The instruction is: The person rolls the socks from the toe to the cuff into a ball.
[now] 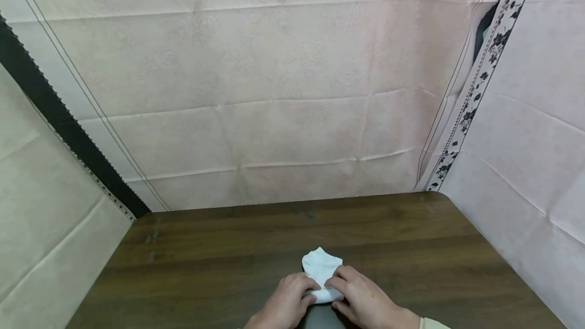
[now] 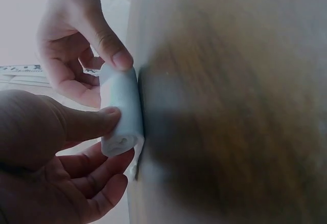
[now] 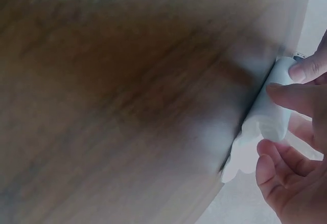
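Left hand [image 1: 288, 299] and right hand [image 1: 365, 296] angle inward; both pinch part-rolled white cloth [image 1: 320, 266].

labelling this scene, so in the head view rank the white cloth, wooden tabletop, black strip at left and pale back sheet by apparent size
Largest to smallest:
1. Pale back sheet
2. Wooden tabletop
3. Black strip
4. White cloth, partly hidden
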A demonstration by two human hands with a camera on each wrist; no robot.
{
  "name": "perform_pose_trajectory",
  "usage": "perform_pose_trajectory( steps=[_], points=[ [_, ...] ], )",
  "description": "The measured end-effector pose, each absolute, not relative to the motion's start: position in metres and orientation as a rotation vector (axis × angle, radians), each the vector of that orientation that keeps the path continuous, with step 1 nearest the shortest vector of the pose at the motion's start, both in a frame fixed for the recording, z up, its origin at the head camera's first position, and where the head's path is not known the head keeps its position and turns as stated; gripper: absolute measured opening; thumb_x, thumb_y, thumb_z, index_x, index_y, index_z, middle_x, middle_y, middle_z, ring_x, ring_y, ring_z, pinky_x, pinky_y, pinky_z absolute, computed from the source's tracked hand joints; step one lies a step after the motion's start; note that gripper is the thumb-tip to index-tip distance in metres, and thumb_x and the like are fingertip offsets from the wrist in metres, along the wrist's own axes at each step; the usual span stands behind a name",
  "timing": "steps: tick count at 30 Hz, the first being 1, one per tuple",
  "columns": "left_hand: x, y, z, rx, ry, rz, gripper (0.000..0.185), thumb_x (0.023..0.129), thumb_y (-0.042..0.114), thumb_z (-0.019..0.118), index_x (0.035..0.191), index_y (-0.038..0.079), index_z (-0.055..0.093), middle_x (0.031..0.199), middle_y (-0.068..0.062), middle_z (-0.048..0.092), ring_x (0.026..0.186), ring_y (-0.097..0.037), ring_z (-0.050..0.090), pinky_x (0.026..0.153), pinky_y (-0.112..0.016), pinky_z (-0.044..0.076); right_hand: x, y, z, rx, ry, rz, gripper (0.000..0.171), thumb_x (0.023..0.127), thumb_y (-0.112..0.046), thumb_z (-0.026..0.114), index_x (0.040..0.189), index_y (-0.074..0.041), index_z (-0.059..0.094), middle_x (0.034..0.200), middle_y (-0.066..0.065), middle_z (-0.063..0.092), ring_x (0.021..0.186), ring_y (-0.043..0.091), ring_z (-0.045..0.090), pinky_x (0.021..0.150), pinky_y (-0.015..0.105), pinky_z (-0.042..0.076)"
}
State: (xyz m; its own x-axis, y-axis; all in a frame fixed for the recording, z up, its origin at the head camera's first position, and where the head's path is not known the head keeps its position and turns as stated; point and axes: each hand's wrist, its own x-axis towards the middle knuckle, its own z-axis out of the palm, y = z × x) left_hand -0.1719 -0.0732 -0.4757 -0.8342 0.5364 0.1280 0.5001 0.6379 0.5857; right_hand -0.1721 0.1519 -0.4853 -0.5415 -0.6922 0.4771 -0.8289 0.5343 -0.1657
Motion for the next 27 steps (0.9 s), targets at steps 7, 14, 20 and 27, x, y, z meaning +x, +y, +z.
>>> perform_pose_trajectory(
  steps=[7, 14, 20, 27],
  points=[
    [-0.1734, -0.0731, -0.4729, 0.904, 2.779, 0.954, 0.012, 0.09, 0.007, 0.074, 0.096, 0.016, 0.078, 0.092, 0.014, 0.068, 0.088, -0.001, 0.061, 0.076, -0.024, 0.051, -0.1725, 0.1515, -0.4858, 1.24, -2.403, 0.483, 0.037, 0.071, -0.009, 0.089, 0.099, -0.016, 0.066, 0.099, -0.007, 0.054, 0.088, 0.008, 0.053, 0.072, 0.021, 0.048],
    [-0.1702, -0.0725, -0.4752, 0.927, 2.822, 0.954, 0.013, 0.088, 0.007, 0.075, 0.097, 0.016, 0.079, 0.093, 0.013, 0.069, 0.09, -0.002, 0.061, 0.077, -0.024, 0.051, -0.1705, 0.1529, -0.4889, 1.26, -2.406, 0.489, 0.028, 0.077, -0.01, 0.087, 0.099, -0.015, 0.07, 0.097, -0.007, 0.056, 0.088, 0.006, 0.055, 0.071, 0.019, 0.048],
    [-0.1677, -0.0713, -0.4742, 0.925, 2.861, 1.003, 0.016, 0.084, 0.007, 0.081, 0.097, 0.015, 0.076, 0.095, 0.011, 0.063, 0.086, -0.002, 0.056, 0.073, -0.023, 0.048, -0.1701, 0.1536, -0.4882, 1.266, -2.433, 0.511, 0.023, 0.08, -0.009, 0.084, 0.099, -0.014, 0.072, 0.096, -0.007, 0.058, 0.086, 0.005, 0.055, 0.07, 0.02, 0.048],
    [-0.1667, -0.0734, -0.4729, 0.926, 2.836, 0.96, 0.025, 0.082, 0.008, 0.084, 0.102, 0.019, 0.073, 0.096, 0.012, 0.056, 0.084, -0.003, 0.048, 0.074, -0.024, 0.045, -0.1708, 0.1544, -0.485, 1.276, -2.494, 0.569, 0.016, 0.086, -0.009, 0.079, 0.1, -0.015, 0.074, 0.092, -0.009, 0.058, 0.084, 0.001, 0.054, 0.068, 0.017, 0.046]
  ],
)
